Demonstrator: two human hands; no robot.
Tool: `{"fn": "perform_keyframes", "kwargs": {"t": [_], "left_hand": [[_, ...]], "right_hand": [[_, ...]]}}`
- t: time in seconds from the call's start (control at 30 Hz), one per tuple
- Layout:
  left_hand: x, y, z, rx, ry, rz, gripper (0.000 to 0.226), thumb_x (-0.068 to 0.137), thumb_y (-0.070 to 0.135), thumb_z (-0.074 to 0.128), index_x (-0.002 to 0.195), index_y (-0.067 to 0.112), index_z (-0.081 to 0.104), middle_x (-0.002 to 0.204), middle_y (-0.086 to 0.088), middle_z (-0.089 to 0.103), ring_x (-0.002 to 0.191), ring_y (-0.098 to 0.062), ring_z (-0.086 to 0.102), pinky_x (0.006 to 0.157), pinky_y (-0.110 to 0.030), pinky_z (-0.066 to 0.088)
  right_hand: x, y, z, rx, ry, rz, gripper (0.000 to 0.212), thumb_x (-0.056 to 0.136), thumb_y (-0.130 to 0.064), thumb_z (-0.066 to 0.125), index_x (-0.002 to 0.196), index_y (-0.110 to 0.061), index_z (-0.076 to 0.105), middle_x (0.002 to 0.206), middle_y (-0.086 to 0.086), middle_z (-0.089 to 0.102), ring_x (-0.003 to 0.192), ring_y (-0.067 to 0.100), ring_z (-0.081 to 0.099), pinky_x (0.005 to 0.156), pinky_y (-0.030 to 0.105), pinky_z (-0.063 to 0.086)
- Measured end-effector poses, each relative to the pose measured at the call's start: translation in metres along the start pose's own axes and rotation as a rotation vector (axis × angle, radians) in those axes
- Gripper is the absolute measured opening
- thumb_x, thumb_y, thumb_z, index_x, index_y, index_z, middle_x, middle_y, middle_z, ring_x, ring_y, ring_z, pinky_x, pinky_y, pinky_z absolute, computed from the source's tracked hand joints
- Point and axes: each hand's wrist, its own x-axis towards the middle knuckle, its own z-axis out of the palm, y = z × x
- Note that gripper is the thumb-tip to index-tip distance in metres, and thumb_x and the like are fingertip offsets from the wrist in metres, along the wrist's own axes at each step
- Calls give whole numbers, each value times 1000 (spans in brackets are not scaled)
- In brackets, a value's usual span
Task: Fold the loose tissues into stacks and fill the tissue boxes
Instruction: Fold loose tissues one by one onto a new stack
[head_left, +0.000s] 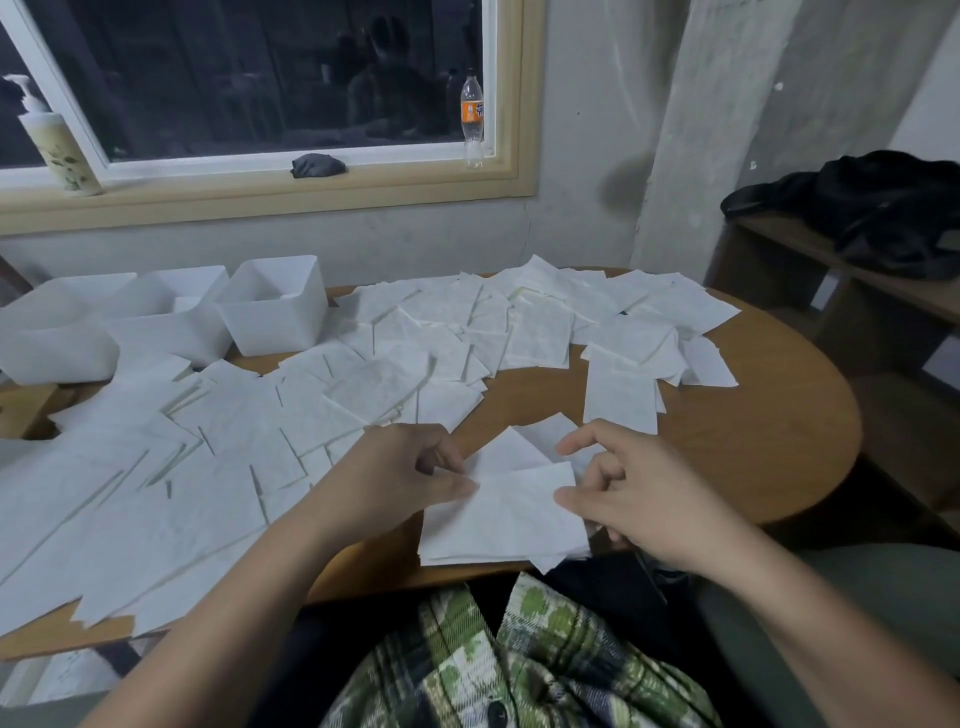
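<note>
Person seated at the near edge of a rounded wooden table (737, 436). The left hand (410, 478) pinches the left edge of the top tissue (519, 501) between thumb and fingertips. The right hand (628, 499) has its thumb on that tissue's right edge, index finger straight and raised, other fingers curled. It appears to pinch the sheet, though the contact under the fingers is hidden. The top tissue lies on a squared stack (478, 548) at the table's near edge, with one corner poking past the rim toward the plaid shirt (524, 670). Loose tissues (363, 374) cover the left and far parts of the table in overlapping layers, and some overhang the near-left edge. Open room: bare wood shows only at the rounded right end and in a wedge between the hands and the loose sheets. Three white boxes (275, 306) stand in a row at the far-left corner, touching side by side, tops open. On the window sill (260, 192) are a clear bottle (471, 122) with an orange label, its writing too small to read, a pump bottle (52, 145) with a leaf print and no legible text, and a dark cloth (317, 165). A black bag (872, 208) sits on the shelf to the right.
</note>
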Motion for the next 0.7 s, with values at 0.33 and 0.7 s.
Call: {"fn": "perform_keyframes", "kwargs": {"t": [0.33,0.7], "left_hand": [[-17,5,17,30,158,311,25,88,19,85,100,38,75,104,18,62,97,-7,65,80,-11,45],[-26,6,32,14,78,384,4,98,34,78,99,34,74,99,17,68,96,-7,66,81,-30,54]], "right_hand": [[-24,23,-33,-287,-47,-191,39,89,-31,81,121,-48,65,124,-22,57,118,6,57,91,18,46],[-20,43,-15,-325,119,-280,27,89,-8,77,103,-31,75,100,-15,67,103,10,66,84,22,50]]}}
